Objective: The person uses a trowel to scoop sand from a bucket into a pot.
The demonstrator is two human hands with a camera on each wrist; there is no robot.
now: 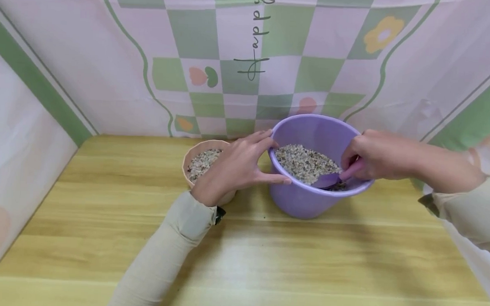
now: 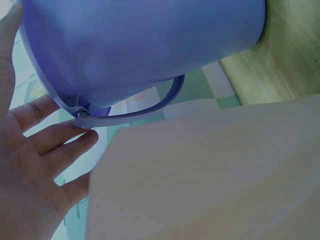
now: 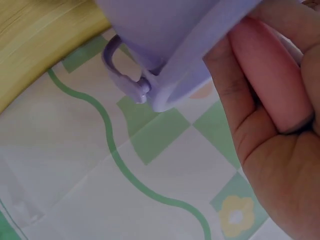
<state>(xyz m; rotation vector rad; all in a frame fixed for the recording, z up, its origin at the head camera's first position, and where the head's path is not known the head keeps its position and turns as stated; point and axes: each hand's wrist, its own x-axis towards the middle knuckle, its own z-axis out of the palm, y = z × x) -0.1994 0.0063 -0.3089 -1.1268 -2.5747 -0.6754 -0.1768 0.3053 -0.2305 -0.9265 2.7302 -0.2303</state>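
Scoop point(image 1: 327, 181): purple blade, rounded pink handle point(image 3: 270, 75) clasped by right hand point(image 1: 378, 154); left hand point(image 1: 242, 159), fingers apart, touches lilac bucket point(image 1: 302, 202).

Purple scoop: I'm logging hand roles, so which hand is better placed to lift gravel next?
Right, likely: the right hand grips the scoop inside the bucket, at the gravel; the left hand only touches its rim.
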